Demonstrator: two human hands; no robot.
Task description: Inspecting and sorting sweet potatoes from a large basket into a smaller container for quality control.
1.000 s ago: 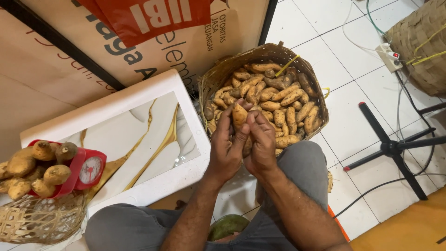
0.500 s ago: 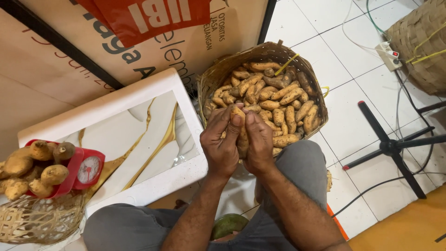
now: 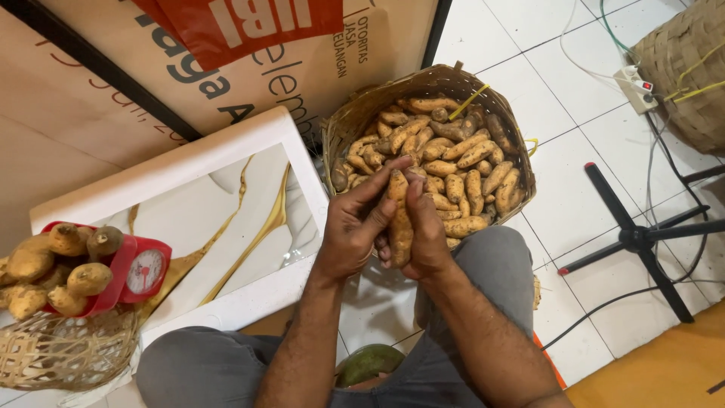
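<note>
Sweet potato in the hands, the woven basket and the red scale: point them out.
Sweet potato (image 3: pixel 399 227), head view, on its bare middle between the hands.
Woven basket (image 3: pixel 423 79), head view, on its far rim.
Red scale (image 3: pixel 146 270), head view, on its round dial.

White tiled floor (image 3: pixel 574 98), marble-patterned table (image 3: pixel 204 219)

Both hands meet just below the woven basket (image 3: pixel 343 128), at its near rim. The left hand (image 3: pixel 353 230) and the right hand (image 3: pixel 424 238) press together around one long sweet potato (image 3: pixel 399 219), held upright between the palms, its top end level with the basket's edge. The basket is heaped with more sweet potatoes (image 3: pixel 453 155). Left of the basket lies a white marble-patterned board (image 3: pixel 219 219); farther left, a red kitchen scale (image 3: pixel 140 272) carries a pile of tubers (image 3: pixel 57 268) over a smaller wicker basket (image 3: pixel 64 351). Right of the basket, a black stand (image 3: pixel 642 238) rests on the tiled floor (image 3: pixel 559 98).
</note>
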